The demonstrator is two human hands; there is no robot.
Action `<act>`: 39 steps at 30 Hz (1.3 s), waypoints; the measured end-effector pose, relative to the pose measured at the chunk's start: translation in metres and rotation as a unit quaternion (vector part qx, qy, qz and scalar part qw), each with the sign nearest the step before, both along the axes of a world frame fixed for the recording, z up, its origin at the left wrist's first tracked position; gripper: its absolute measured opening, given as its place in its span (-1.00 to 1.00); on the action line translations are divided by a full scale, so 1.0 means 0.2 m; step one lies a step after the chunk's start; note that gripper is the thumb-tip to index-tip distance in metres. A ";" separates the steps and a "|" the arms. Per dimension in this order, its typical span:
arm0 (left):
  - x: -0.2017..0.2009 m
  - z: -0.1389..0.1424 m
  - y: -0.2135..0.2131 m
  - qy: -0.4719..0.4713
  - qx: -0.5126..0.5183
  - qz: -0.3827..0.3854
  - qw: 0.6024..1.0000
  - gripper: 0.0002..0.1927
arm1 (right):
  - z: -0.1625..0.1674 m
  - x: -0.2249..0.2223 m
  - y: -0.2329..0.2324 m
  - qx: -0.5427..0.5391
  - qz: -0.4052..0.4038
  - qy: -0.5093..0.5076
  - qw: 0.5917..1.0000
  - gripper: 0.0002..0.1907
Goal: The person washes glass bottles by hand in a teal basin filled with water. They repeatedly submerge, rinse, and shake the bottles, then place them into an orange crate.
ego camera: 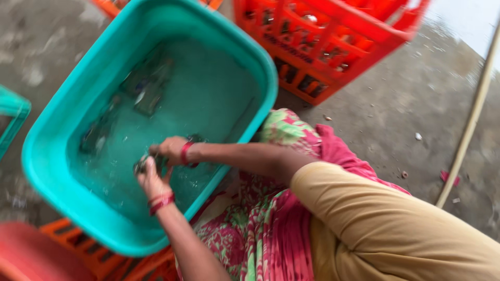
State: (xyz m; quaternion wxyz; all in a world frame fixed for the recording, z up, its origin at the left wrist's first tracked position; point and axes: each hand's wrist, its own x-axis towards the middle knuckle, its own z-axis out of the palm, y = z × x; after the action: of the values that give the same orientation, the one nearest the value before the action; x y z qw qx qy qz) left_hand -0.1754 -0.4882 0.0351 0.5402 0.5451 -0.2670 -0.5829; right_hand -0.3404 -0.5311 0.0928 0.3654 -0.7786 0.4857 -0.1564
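Note:
A large teal tub (62, 171) holds water. Both my hands are in it at its near side. My left hand (151, 179), with red bangles on the wrist, grips a small dark glass object (140, 165), probably a bottle, at the water's surface. My right hand (169, 148), with a red band on the wrist, closes on the same object from above. Motion blur hides the object's exact shape. Further in, two or three dark bottles (148, 86) lie under the water.
A red crate (323, 47) holding bottles stands behind the tub at the upper right. An orange crate (78, 239) sits under the tub. Another teal tub's corner (10, 112) shows at the left edge. A pale pole (469, 125) leans across the concrete floor at the right.

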 end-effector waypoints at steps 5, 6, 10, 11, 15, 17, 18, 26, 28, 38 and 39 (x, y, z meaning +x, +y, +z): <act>0.00 0.00 -0.07 -0.006 -0.010 -0.007 1.000 -0.55 | -0.07 0.03 0.00 -0.174 -0.032 -0.029 0.984 -0.36; 0.00 0.00 -0.08 -0.004 0.000 0.000 1.000 -0.56 | -0.07 0.03 0.00 -0.204 -0.034 -0.038 0.978 -0.34; -0.01 -0.01 -0.10 -0.014 0.009 0.023 1.000 -0.57 | -0.06 0.02 0.02 -0.149 -0.084 -0.090 0.981 -0.36; -0.02 -0.01 -0.11 -0.021 0.005 0.028 0.999 -0.56 | -0.04 0.00 0.03 -0.139 -0.088 -0.097 0.982 -0.34; -0.04 0.01 -0.12 -0.048 -0.004 0.043 0.998 -0.54 | 0.07 -0.02 0.06 -0.159 -0.079 -0.103 0.979 -0.27; -0.04 0.04 -0.11 -0.058 0.013 0.050 0.997 -0.53 | 0.12 -0.04 0.06 -0.151 -0.041 -0.038 0.987 -0.29; -0.05 0.05 -0.11 -0.067 0.019 0.054 0.996 -0.51 | 0.13 -0.07 0.04 -0.147 -0.020 -0.006 0.989 -0.30; -0.08 0.23 -0.11 -0.079 0.126 0.143 0.979 -0.27 | 0.06 -0.60 -0.29 0.059 -0.300 0.109 0.946 -0.60; -0.09 0.24 -0.13 -0.023 0.120 0.132 0.984 -0.33 | 0.08 -0.59 -0.32 0.118 -0.362 0.024 0.924 -0.69; -0.12 0.22 -0.14 0.151 0.010 0.022 0.988 -0.56 | 0.20 0.04 0.01 -0.066 -0.031 0.110 0.991 -0.13; -0.13 0.23 -0.14 0.133 0.007 0.041 0.990 -0.55 | 0.19 0.03 0.01 -0.007 -0.045 0.134 0.990 -0.17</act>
State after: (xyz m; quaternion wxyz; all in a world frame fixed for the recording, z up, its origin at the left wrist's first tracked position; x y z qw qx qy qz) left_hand -0.2016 -0.5166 0.0813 0.5903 0.4775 -0.1660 -0.6293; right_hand -0.3353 -0.5294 0.1300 0.2843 -0.7723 0.5637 -0.0704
